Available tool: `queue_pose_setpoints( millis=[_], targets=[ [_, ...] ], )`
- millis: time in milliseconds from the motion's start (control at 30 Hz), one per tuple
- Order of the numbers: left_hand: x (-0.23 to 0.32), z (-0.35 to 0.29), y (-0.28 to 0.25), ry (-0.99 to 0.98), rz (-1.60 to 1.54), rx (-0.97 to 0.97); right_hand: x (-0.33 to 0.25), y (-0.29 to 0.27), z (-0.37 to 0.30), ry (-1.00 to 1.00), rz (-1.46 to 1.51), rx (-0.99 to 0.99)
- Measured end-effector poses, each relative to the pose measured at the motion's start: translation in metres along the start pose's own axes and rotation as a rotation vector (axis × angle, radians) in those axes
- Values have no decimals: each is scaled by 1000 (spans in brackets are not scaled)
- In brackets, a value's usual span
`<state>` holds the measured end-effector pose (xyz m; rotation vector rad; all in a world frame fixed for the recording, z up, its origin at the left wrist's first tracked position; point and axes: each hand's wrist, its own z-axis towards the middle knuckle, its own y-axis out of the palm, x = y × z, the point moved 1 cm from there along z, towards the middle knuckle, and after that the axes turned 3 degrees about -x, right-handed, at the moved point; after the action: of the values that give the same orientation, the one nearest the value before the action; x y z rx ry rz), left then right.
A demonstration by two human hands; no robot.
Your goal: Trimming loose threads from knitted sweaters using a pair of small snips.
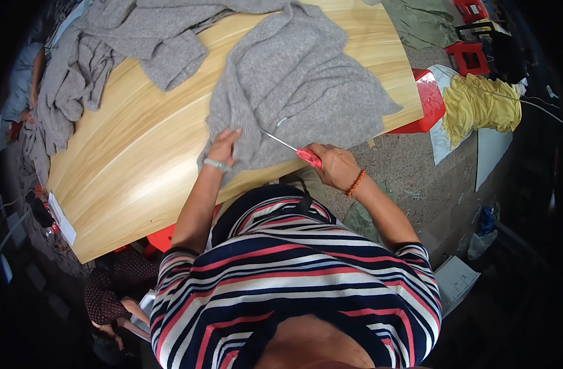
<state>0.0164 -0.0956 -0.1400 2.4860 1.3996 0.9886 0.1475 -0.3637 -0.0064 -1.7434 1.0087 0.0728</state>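
Note:
A grey knitted garment (293,80) lies spread and rumpled at the near edge of the wooden table (134,166). My left hand (222,149) is closed on the garment's near left part, its thumb pointing toward the ribbed knit. My right hand (337,167) grips the red handle of a tool with a long, thin metal shaft (280,140). The shaft points left and away from me, and its tip meets the ribbed part of the knit; the tip's shape is too small to make out. A small pale tag-like strip (282,122) sits on the cloth.
More grey knitwear (164,31) is heaped along the table's far and left sides. A red stool (430,101) and a yellow cloth bundle (484,104) are at the right. People work at the left edge (23,86) and lower left (109,295). A white sheet (61,218) lies at the table's left corner.

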Motion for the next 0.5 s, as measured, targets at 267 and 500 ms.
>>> queue_pose_setpoints(
  millis=[267,500],
  targets=[
    [24,-51,-12,328,1249,88,29,-13,-4,59,42,56],
    [69,82,71,1305,1197,499,17,-32,12,43,6,97]
  ],
)
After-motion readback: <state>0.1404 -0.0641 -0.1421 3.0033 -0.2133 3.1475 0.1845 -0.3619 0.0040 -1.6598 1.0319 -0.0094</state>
